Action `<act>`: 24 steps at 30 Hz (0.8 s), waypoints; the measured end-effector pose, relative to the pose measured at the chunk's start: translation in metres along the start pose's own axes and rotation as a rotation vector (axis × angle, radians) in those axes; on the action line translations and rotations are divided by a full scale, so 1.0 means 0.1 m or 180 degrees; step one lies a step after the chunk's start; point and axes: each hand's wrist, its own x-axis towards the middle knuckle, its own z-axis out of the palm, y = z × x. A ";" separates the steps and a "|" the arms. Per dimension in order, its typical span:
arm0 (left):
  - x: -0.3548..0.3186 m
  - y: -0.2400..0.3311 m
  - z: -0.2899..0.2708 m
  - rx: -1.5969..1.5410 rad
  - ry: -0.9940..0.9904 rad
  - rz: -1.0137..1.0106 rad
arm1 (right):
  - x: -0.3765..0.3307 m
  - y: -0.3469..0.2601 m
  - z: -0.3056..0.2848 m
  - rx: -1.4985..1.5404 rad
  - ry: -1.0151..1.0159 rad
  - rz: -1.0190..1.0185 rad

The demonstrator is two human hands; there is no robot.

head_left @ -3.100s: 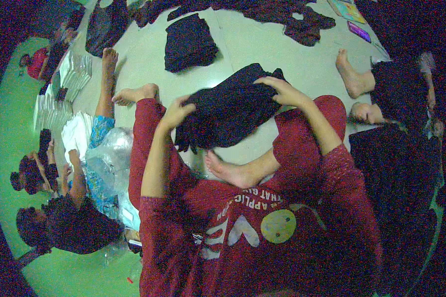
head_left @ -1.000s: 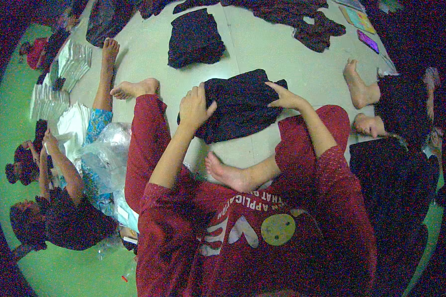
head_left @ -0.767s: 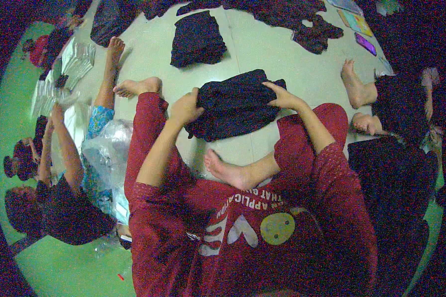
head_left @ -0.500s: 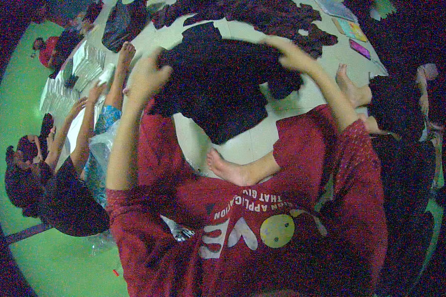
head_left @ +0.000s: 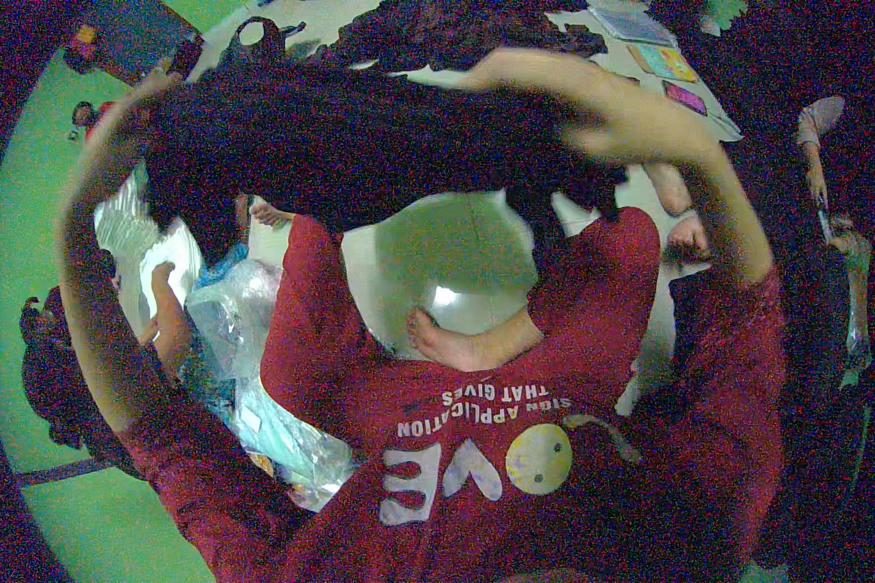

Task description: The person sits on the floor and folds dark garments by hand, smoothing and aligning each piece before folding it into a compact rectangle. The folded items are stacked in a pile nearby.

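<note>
I sit cross-legged in red clothes on a pale floor (head_left: 457, 253). Both my arms are raised high, holding a black garment (head_left: 360, 146) stretched between them in the air, close to the camera. My left hand (head_left: 131, 107) grips its left end, partly hidden by the cloth. My right hand (head_left: 612, 121) grips its right end, with a loose corner hanging below. My bare foot (head_left: 447, 340) rests on the floor beneath the garment.
A heap of dark clothes (head_left: 457, 29) lies at the far side of the floor. Clear plastic bags (head_left: 253, 350) sit at my left. A person (head_left: 68, 369) sits at the left; another person's feet (head_left: 681, 214) and dark legs show at the right. Coloured booklets (head_left: 666, 58) lie top right.
The folded black garment was lying on the floor between my knees with both hands on it. I have lifted it up high and spread it out between my hands.
</note>
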 end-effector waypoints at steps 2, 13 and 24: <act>0.34 0.09 -0.05 0.0228 0.0036 0.0011 | -0.21 0.03 0.25 0.0175 -0.0077 0.0110; 1.02 1.01 3.89 0.0311 0.0190 0.0245 | -1.68 0.27 1.84 0.1882 -0.0135 0.2641; 0.03 0.91 4.57 -0.0484 0.0981 -0.1235 | -1.23 0.53 1.49 0.1142 0.1151 0.2847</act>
